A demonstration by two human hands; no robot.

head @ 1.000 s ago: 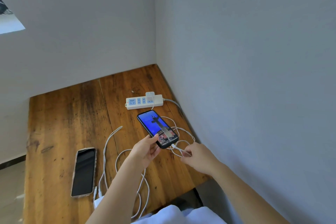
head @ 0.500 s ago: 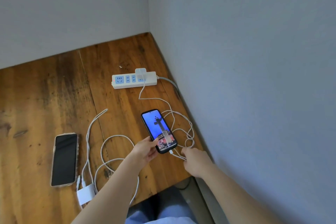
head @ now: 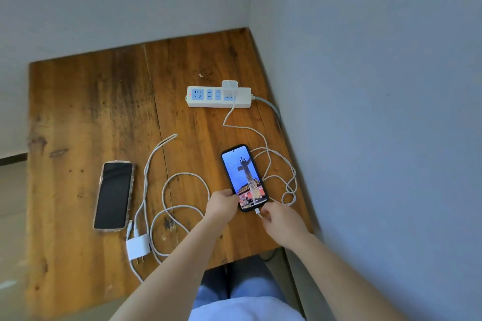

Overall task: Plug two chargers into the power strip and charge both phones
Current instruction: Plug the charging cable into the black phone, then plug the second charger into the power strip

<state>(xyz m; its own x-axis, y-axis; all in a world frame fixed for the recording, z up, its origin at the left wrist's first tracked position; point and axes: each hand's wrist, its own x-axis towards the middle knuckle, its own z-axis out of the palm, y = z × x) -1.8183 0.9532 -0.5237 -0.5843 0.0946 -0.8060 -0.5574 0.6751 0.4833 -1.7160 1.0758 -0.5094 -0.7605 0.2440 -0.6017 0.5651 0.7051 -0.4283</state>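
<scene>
A wooden table (head: pixel 86 112) fills the corner of two grey walls, and its near edge is partly hidden behind the person's forearms and lap. The left hand (head: pixel 221 204) grips the lower left edge of a lit phone (head: pixel 244 177), thumb on the screen's side and fingers curled out of sight beneath, so whether the phone rests flat on the table or is lifted a little cannot be told. The right hand (head: pixel 280 219) is pinched shut on the white plug of a cable (head: pixel 266 143) at the phone's bottom end; the plug touches the port, but how far it is seated is hidden by the fingertips. That cable loops in a tangle by the table's right edge and runs up to a white charger (head: pixel 229 85) plugged into the power strip (head: pixel 219 97) near the far right corner. The charger covers the strip's rightmost socket. A small red light shows at the strip's left end; no writing on it can be read. The strip's grey cord (head: pixel 271 107) drops over the right edge out of view.

Toward the left, a second phone (head: pixel 114 194) lies face up with a dark screen. Just beside its near right corner lies a second charger (head: pixel 138 247), unplugged, prongs pointing to the near edge. Its braided cord (head: pixel 167 185) coils between the two phones. The lit screen shows a carved column against blue sky; its small writing is too blurred to read.
</scene>
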